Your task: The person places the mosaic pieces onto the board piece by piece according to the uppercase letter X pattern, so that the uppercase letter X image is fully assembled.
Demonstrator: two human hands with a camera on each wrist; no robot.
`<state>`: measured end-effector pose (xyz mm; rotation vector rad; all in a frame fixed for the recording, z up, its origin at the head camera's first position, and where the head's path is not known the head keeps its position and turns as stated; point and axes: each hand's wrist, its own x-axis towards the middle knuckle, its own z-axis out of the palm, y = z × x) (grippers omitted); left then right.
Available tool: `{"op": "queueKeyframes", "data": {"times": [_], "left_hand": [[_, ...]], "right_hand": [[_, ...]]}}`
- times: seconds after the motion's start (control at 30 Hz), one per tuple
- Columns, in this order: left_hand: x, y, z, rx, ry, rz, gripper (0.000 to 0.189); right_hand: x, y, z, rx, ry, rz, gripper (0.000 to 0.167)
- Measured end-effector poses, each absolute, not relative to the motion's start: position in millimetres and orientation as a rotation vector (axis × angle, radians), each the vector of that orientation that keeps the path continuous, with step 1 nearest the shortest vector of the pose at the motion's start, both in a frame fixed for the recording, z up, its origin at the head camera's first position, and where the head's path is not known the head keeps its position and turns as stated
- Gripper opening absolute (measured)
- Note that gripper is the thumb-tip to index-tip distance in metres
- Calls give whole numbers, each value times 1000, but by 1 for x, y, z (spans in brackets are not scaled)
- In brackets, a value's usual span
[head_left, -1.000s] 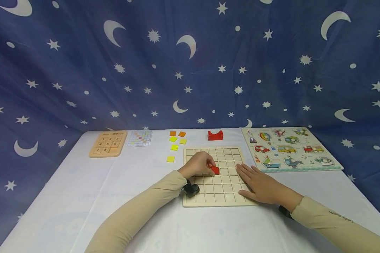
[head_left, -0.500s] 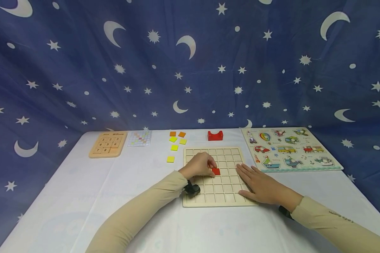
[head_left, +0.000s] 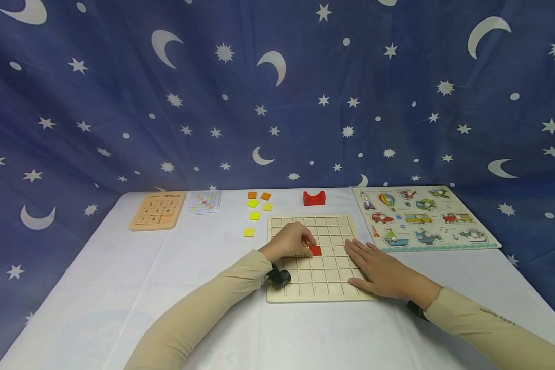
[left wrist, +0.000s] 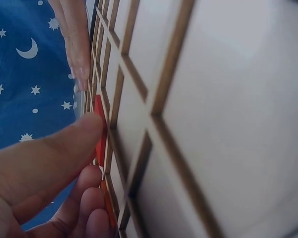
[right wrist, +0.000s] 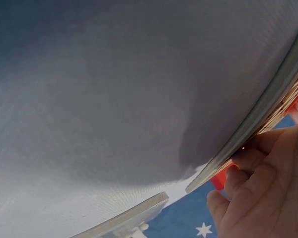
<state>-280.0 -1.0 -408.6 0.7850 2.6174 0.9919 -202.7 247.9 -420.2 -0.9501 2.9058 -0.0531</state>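
A thin square red tile lies on the grid cells near the middle of the pale wooden board. My left hand pinches it at its left side, thumb at the near edge and fingertips at the far edge. In the left wrist view, the thumb partly hides the red tile, and an orange-red edge shows beside the curled fingers. My right hand rests flat on the board's right side with its fingers straight, holding nothing.
Several yellow tiles and two orange tiles lie behind the board's left corner. Behind it stands a red notched block. A picture puzzle is at right; a number puzzle and a grid card are at left.
The red tile, tilted one second ago, now lies flat on the board, shifted slightly right. My left hand has barely moved; my right hand stays in place.
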Motion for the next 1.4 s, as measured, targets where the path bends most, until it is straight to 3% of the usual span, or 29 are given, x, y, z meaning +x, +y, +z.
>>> {"op": "queueKeyframes", "data": {"times": [0.77, 1.4], "left_hand": [[-279, -14, -406, 792, 2561, 1114, 19], [-284, -81, -393, 747, 2659, 1147, 26]], "right_hand": [[-202, 245, -417, -932, 2891, -45, 77], [-201, 245, -417, -924, 2885, -46, 78]]}}
